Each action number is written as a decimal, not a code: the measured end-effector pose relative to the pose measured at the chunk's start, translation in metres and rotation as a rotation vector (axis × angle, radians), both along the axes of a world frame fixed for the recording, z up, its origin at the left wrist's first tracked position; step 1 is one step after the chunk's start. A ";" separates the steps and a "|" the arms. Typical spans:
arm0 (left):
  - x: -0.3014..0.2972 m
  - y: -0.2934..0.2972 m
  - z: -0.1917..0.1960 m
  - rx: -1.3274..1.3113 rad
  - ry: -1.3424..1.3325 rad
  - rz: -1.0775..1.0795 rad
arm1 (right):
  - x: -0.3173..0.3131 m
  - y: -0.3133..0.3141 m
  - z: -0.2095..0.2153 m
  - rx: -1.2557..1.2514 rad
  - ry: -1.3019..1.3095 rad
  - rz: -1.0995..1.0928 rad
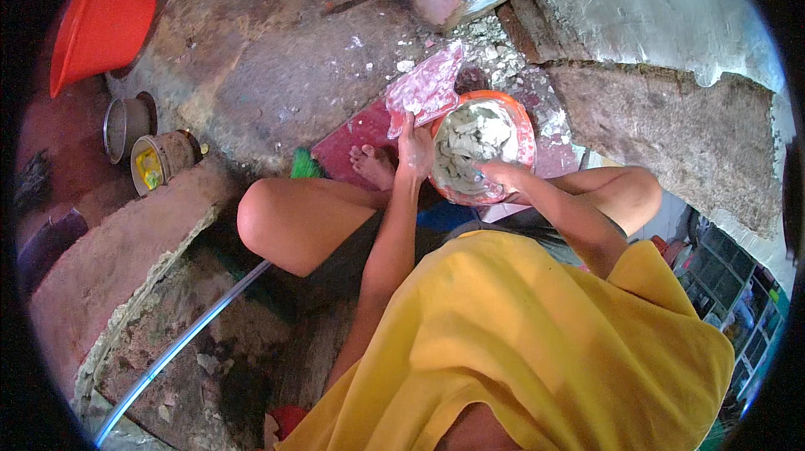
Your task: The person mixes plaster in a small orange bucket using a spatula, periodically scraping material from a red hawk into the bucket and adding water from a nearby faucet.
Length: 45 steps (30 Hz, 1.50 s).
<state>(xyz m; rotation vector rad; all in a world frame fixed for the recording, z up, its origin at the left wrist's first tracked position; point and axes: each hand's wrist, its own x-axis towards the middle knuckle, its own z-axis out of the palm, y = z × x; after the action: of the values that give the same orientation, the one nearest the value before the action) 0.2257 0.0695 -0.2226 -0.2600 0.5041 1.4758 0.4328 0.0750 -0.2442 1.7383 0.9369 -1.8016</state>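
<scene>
An orange bowl [524, 128] filled with pale grey-white lumps [471, 142] is seen just right of the frame's centre, resting on the ground between the person's knees. Its upper and right rim are hemmed in by white rubble [503, 57] and by the rough stone slab [671, 124] in the upper right; its left rim is met by a pinkish plastic bag [426, 86] that rises toward the upper middle. Open room is left mainly in the upper left, where bare stained floor [277, 74] stretches between the bag and a red tub [101, 23] at the upper left edge. Below the tub, a metal pot [126, 124] and a small tin [159, 159] are set close together, well apart from the bowl. A bare foot [375, 166] is placed just left of the bowl on a red patch.

The left hand [414, 149] is stretched forward from the lower middle on a straight forearm, its fingers closed on the lower edge of the bag at the bowl's left rim. The right hand [496, 173] is brought in from the right with the elbow bent, laid on the lumps at the bowl's near side; whether its fingers are curled or spread cannot be told.
</scene>
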 end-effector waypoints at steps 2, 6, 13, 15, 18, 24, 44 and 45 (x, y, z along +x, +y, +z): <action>-0.001 -0.002 -0.002 0.002 -0.034 -0.010 | 0.000 -0.005 0.012 -0.164 0.010 -0.293; 0.002 0.003 0.019 0.043 0.113 0.035 | 0.018 -0.011 0.010 -0.437 0.394 -0.682; 0.000 0.003 0.031 -0.008 0.131 0.042 | 0.038 -0.011 0.075 -0.244 0.267 -0.325; -0.003 -0.003 0.012 0.009 0.057 0.028 | 0.018 0.001 0.120 0.413 -0.023 0.500; 0.002 -0.006 -0.012 0.007 -0.043 -0.015 | 0.029 0.002 0.096 0.737 0.024 1.267; -0.001 -0.003 0.004 0.026 0.023 -0.003 | 0.011 0.013 0.119 0.760 -0.065 1.225; -0.001 0.002 0.003 -0.008 0.017 0.011 | 0.011 0.024 -0.014 -0.104 0.124 0.057; 0.000 0.002 0.003 0.000 0.029 0.014 | 0.017 0.018 -0.021 -0.185 0.117 -0.047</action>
<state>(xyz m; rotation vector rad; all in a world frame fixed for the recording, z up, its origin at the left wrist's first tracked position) 0.2258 0.0719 -0.2196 -0.2429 0.5271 1.4954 0.4496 0.0929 -0.2653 1.5680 0.7531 -1.9709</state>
